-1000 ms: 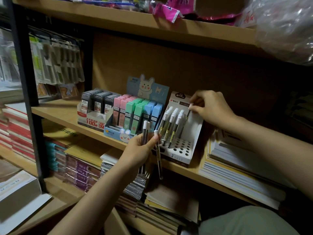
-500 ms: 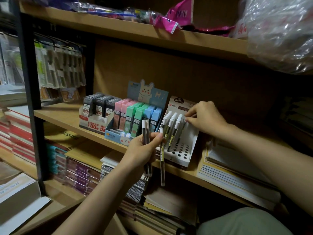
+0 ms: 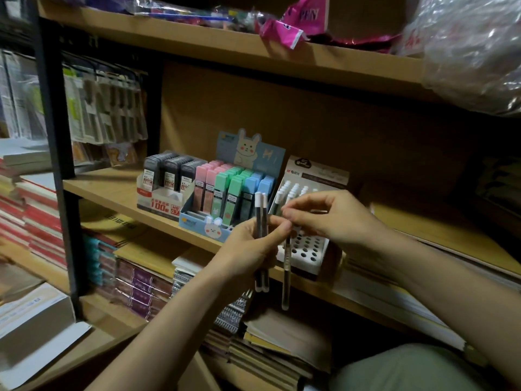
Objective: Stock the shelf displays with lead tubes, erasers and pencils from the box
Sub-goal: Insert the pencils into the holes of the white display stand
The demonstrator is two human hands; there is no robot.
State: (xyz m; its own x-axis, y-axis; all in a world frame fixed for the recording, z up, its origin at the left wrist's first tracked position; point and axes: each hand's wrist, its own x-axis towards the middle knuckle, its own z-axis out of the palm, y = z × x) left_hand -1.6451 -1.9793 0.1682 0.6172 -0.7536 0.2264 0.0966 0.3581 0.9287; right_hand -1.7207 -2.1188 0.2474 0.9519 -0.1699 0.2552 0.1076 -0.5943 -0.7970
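- The left hand [image 3: 251, 246], in the lower middle of the frame, has its fingers curled around two pencils [image 3: 260, 238]. It holds them upright with the white caps on top, so the caps already point the same way as the ones in the display.
- A third pencil [image 3: 286, 275] hangs down below the fingertips of both hands. The right hand [image 3: 327, 218], just right of centre, closes its thumb and first fingers together at the top end of this pencil. It seems that the right hand takes it out of the left hand's bundle; how firm this pinch is cannot be told, because the fingers overlap.
- The left hand probably works as a store near the shelf, so the right hand needs only a short way to each hole.
- Right behind the hands stands the white pencil display [image 3: 306, 249]. Its back rows are filled with white-capped pencils, and the front rows show open dark holes, so this part of the task looks about half done.
- To the left of it, at the centre of the frame, stands the rabbit display [image 3: 248, 149] with pink, green and blue lead tubes [image 3: 225, 190], and more left a box of dark lead tubes [image 3: 169, 170]. Both look full.
- All three stand on the wooden shelf [image 3: 112, 190], near its front edge, where a customer can reach them.
- No supply box and no erasers can be clearly recognised.
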